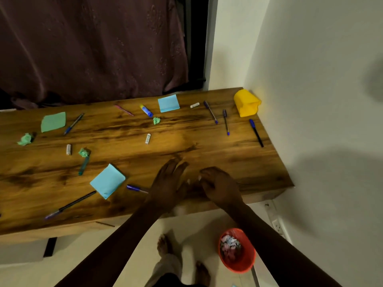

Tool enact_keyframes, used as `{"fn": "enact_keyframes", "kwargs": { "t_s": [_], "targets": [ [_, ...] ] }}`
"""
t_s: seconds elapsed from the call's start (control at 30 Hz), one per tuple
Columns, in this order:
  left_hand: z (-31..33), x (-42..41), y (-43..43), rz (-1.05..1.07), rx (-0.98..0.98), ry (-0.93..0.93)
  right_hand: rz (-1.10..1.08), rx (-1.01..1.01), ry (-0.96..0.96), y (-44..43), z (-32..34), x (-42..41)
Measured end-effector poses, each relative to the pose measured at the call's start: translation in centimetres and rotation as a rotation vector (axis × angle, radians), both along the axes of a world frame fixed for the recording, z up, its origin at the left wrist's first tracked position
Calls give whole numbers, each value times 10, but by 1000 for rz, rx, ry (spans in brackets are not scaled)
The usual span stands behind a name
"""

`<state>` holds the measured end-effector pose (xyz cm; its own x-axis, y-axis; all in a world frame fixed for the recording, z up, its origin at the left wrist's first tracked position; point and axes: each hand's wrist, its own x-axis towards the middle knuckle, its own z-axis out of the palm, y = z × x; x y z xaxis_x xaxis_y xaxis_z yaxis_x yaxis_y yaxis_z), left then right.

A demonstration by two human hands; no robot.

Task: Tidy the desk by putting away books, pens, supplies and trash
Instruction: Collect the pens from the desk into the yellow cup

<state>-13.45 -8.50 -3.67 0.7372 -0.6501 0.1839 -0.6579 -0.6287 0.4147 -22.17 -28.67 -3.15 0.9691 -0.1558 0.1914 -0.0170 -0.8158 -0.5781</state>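
Observation:
My left hand (pixel 169 181) lies flat on the wooden desk (pixel 207 148) near its front edge, fingers spread, holding nothing. My right hand (pixel 219 186) rests beside it, fingers loosely curled and empty. Several pens lie scattered: one (pixel 136 188) just left of my left hand, one (pixel 256 132) by the wall, two (pixel 211 111) (pixel 226 121) near a yellow holder (pixel 246 102) tipped on its side. Blue note pads (pixel 107 180) (pixel 168 103), a green pad (pixel 53 121), crumpled green paper (pixel 156 120) (pixel 84 152) (pixel 25 139) and a glue stick (pixel 146 110) lie about.
A red bin (pixel 246 259) holding paper scraps stands on the floor under the desk's right end. The white wall (pixel 310 100) borders the desk on the right, a dark curtain (pixel 93 48) behind. Small erasers (pixel 147 138) (pixel 68 149) (pixel 194 105) lie on the desk. My feet (pixel 163 244) are below.

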Motion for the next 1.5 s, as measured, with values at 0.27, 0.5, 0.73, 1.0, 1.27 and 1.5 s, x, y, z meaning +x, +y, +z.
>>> {"fn": "enact_keyframes", "kwargs": {
  "t_s": [0.27, 0.5, 0.73, 1.0, 1.27, 1.5],
  "targets": [
    [48, 70, -46, -47, -213, 222, -463, 424, -59, -20, 39, 64],
    [73, 116, -85, -176, -221, 268, -683, 513, -152, -35, 63, 95],
    [70, 144, -135, -238, -221, 311, -771, 474, -146, -80, 66, 110],
    [68, 173, -214, -188, -229, 368, -868, 610, -120, -160, 59, 143],
    [50, 214, -313, -220, -168, 360, -852, 691, 24, -219, 14, 180],
    [27, 226, -365, -256, -61, 293, -856, 817, 19, -259, -56, 191]
  ]
}}
